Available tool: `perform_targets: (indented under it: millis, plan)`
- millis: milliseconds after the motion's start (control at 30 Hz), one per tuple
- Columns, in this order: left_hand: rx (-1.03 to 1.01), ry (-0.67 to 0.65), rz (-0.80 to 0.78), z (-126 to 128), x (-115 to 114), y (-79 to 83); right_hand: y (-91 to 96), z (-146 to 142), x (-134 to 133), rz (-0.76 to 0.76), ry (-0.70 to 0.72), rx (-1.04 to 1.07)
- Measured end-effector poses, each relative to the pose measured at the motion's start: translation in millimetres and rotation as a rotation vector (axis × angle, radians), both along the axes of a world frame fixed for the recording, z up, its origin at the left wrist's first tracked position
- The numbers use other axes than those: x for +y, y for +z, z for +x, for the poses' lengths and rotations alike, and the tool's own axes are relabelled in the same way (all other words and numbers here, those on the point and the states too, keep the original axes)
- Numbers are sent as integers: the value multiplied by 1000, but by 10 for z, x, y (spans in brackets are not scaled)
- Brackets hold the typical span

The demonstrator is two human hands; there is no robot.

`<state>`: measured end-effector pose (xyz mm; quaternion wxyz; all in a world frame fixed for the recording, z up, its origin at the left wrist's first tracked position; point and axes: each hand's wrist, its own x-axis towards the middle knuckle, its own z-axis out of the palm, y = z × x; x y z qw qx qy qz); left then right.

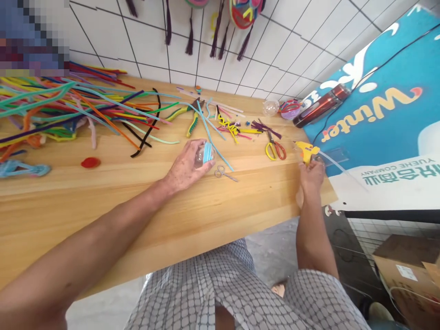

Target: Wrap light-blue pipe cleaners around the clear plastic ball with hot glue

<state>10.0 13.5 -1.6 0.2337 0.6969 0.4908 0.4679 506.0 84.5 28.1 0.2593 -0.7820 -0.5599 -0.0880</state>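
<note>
My left hand (187,167) is closed around a small clear ball (200,156) with light blue pipe cleaner strips (207,153) across it. Over at the table's right end, my right hand (312,173) grips a yellow hot glue gun (305,150), a translucent glue stick (338,166) trailing from its back. Small silver scissors (225,173) lie just right of my left hand. A loose light blue pipe cleaner (216,145) stretches behind them. Scissors with a red and yellow handle (275,149) rest left of the glue gun.
Colourful pipe cleaners (85,107) pile up at the left. Green-yellow pliers (190,115), a clear ball (271,107), a yarn-wrapped ball (290,109) and a dark red cylinder (322,105) stand toward the back. A red lid (90,162) lies left. Tasselled ornaments (244,13) hang by the tiled wall.
</note>
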Motion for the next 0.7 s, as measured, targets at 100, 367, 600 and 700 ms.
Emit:
perform_targets:
  millis: [100,367,600,700]
  plan:
    - [9,-8,-16,-8,-3,17,4,-395,-230,-18,96,68]
    - [-58,23,-39,12,-14,16,349,-2250,-209,-454,807,23]
    - [-42,27,12,25,4,-3,479,-2720,-39,-690,835,-196]
    - [-41,17,6,25,-1,12,467,-2640,26,-634,875,2]
